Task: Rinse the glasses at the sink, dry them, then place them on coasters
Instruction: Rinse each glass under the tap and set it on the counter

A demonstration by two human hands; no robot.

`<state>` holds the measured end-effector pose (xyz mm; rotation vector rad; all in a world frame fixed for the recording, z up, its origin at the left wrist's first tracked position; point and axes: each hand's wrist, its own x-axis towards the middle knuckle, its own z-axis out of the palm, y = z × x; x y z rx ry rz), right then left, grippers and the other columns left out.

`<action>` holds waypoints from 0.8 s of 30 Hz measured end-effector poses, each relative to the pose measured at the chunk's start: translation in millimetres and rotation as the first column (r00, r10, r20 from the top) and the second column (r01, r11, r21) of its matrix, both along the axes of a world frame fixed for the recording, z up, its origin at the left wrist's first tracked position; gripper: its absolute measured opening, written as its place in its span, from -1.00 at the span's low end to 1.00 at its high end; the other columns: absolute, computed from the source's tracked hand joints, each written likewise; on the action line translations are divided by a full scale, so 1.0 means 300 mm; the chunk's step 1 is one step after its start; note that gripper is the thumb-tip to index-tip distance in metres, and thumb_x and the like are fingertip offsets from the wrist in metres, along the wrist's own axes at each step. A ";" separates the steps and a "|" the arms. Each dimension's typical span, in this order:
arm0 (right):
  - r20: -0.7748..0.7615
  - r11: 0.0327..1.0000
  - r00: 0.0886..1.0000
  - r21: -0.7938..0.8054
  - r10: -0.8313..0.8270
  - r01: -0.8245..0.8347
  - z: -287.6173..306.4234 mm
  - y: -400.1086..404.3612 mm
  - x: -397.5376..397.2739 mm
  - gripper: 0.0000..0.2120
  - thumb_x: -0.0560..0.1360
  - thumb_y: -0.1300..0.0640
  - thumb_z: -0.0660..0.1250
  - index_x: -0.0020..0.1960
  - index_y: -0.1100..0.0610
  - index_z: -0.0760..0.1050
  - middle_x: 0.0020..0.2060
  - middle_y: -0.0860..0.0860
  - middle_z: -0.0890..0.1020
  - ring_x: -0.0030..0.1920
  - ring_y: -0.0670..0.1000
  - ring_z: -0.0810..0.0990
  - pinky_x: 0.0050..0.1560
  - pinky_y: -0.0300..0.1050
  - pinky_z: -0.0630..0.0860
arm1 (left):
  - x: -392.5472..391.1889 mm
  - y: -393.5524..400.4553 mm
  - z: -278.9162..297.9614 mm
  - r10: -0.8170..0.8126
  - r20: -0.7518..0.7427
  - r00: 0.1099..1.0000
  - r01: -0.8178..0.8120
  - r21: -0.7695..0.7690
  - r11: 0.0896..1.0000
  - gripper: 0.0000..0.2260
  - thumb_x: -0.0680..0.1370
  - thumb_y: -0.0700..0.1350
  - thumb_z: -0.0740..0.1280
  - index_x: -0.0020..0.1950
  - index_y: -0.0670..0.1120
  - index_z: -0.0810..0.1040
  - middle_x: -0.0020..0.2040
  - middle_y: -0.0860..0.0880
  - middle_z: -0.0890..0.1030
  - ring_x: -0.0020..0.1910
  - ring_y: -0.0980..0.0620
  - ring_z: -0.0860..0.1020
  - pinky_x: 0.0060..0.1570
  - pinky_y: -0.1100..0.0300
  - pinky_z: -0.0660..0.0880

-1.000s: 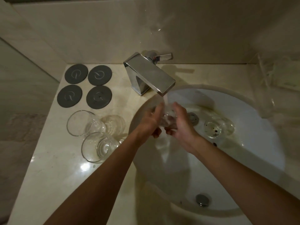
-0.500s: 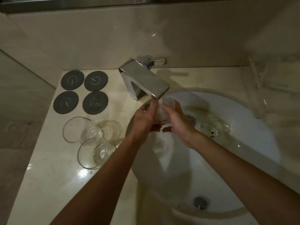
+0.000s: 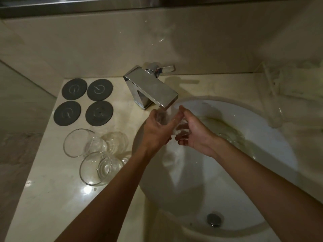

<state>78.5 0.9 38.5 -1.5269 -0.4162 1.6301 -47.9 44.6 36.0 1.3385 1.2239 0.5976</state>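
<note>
In the head view, the person's left hand [image 3: 157,130] and right hand [image 3: 194,131] are both closing around one clear glass [image 3: 172,119], holding it just under the faucet [image 3: 152,88] spout, over the sink [image 3: 262,133]. At nine o'clock from the hands, two glasses [image 3: 82,145] [image 3: 97,169] are lying on their sides on the surface [image 3: 43,198]. At ten o'clock, four dark coasters [image 3: 83,102] are sitting in a square.
</note>
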 end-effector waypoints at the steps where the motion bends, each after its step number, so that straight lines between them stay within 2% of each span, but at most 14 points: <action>1: -0.025 1.000 1.000 0.020 0.007 -0.006 -0.002 -0.005 0.001 -0.46 0.59 -0.32 0.14 0.32 0.09 0.41 0.00 0.09 0.48 -0.24 0.00 0.51 -0.26 -0.11 0.50 | 0.000 0.000 0.002 0.004 -0.034 0.999 -0.004 -0.020 1.000 -0.49 0.48 0.28 0.41 0.25 -0.03 0.46 -0.13 -0.14 0.61 -0.40 0.08 0.52 -0.47 0.27 0.44; 4: 0.028 0.992 0.999 0.121 0.034 -0.037 0.004 -0.017 -0.010 -0.55 0.60 -0.23 0.18 0.42 -0.08 0.28 0.11 0.04 0.50 -0.13 0.03 0.55 -0.12 -0.05 0.51 | -0.002 0.006 0.010 0.000 0.007 1.000 0.002 -0.163 0.987 -0.58 0.59 0.25 0.26 0.18 -0.09 0.50 -0.20 -0.18 0.62 -0.51 0.04 0.47 -0.55 0.23 0.39; 6: 0.107 0.986 0.994 0.160 0.026 -0.043 0.010 -0.029 -0.020 -0.57 0.58 -0.18 0.27 0.40 -0.19 0.24 0.06 -0.03 0.58 -0.12 0.00 0.60 -0.06 -0.03 0.54 | 0.003 0.017 0.016 0.028 0.025 0.999 -0.019 -0.323 0.946 -0.58 0.64 0.23 0.17 0.14 -0.12 0.50 -0.23 -0.18 0.59 -0.53 0.03 0.43 -0.58 0.26 0.34; 8: 0.183 0.984 0.983 0.175 -0.009 -0.024 0.006 -0.035 -0.029 -0.53 0.55 -0.17 0.34 0.40 -0.21 0.28 -0.01 -0.04 0.62 -0.11 -0.05 0.63 -0.06 -0.05 0.56 | 0.011 0.030 0.026 0.024 -0.008 1.000 -0.026 -0.434 0.900 -0.47 0.64 0.29 0.08 0.13 -0.15 0.53 -0.25 -0.17 0.58 -0.53 0.03 0.40 -0.57 0.30 0.30; 10: 0.187 0.988 0.980 0.152 -0.071 0.042 0.000 -0.032 -0.036 -0.50 0.52 -0.20 0.37 0.40 -0.15 0.33 -0.06 0.01 0.62 -0.18 -0.03 0.59 -0.17 -0.11 0.54 | 0.012 0.041 0.028 -0.032 -0.059 0.998 0.001 -0.467 0.884 -0.36 0.62 0.34 -0.02 0.09 -0.17 0.56 -0.25 -0.16 0.55 -0.51 0.01 0.41 -0.52 0.28 0.30; 12: 0.109 0.986 0.985 0.116 -0.133 0.121 -0.004 -0.026 -0.039 -0.55 0.52 -0.22 0.35 0.32 -0.05 0.42 -0.11 0.05 0.61 -0.28 -0.02 0.51 -0.30 -0.15 0.46 | 0.001 0.040 0.029 -0.087 -0.057 0.995 0.052 -0.454 0.889 -0.34 0.61 0.36 -0.05 -0.02 -0.13 0.61 -0.29 -0.12 0.53 -0.49 0.00 0.42 -0.49 0.24 0.32; 14: -0.034 0.972 0.976 0.081 -0.216 0.218 -0.010 -0.027 -0.036 -0.68 0.56 -0.19 0.31 0.20 -0.02 0.48 -0.22 0.02 0.57 -0.36 -0.06 0.43 -0.36 -0.17 0.35 | -0.014 0.024 0.027 -0.122 -0.004 0.992 0.111 -0.391 0.914 -0.39 0.61 0.37 -0.01 -0.08 -0.05 0.63 -0.32 -0.07 0.54 -0.48 0.02 0.43 -0.49 0.20 0.35; 16: -0.147 0.957 0.949 0.030 -0.280 0.287 -0.018 -0.034 -0.034 -0.66 0.57 -0.20 0.28 0.18 0.02 0.52 -0.28 0.01 0.51 -0.38 -0.08 0.37 -0.36 -0.18 0.28 | -0.026 0.009 0.020 -0.131 0.034 0.991 0.135 -0.315 0.939 -0.51 0.63 0.31 0.08 0.09 -0.06 0.55 -0.27 -0.09 0.49 -0.45 0.04 0.44 -0.49 0.19 0.37; 18: -0.189 0.940 0.921 -0.033 -0.339 0.340 -0.024 -0.043 -0.037 -0.65 0.56 -0.22 0.28 0.15 0.02 0.53 -0.20 0.05 0.50 -0.37 -0.06 0.37 -0.37 -0.19 0.30 | -0.031 0.003 0.004 -0.130 0.060 0.990 0.141 -0.280 0.950 -0.63 0.67 0.19 0.12 0.22 -0.09 0.45 -0.24 -0.11 0.45 -0.44 0.05 0.45 -0.49 0.22 0.37; 20: -0.214 0.916 0.891 -0.107 -0.400 0.386 -0.030 -0.049 -0.048 -0.64 0.52 -0.23 0.33 0.10 0.04 0.52 -0.13 0.11 0.51 -0.36 -0.04 0.36 -0.41 -0.20 0.32 | -0.029 0.002 -0.010 -0.115 0.093 0.989 0.138 -0.301 0.943 -0.71 0.69 0.08 0.11 0.18 -0.10 0.45 -0.24 -0.11 0.43 -0.44 0.05 0.44 -0.50 0.22 0.35; 24: -0.287 0.859 0.813 -0.248 -0.506 0.447 -0.056 -0.049 -0.059 -0.51 0.47 -0.25 0.36 0.15 0.13 0.49 -0.21 0.11 0.52 -0.43 -0.06 0.33 -0.46 -0.22 0.29 | -0.034 -0.001 -0.029 -0.012 0.203 0.979 0.091 -0.384 0.919 -0.75 0.71 0.04 0.14 0.13 -0.08 0.52 -0.36 -0.02 0.44 -0.45 0.05 0.41 -0.49 0.23 0.31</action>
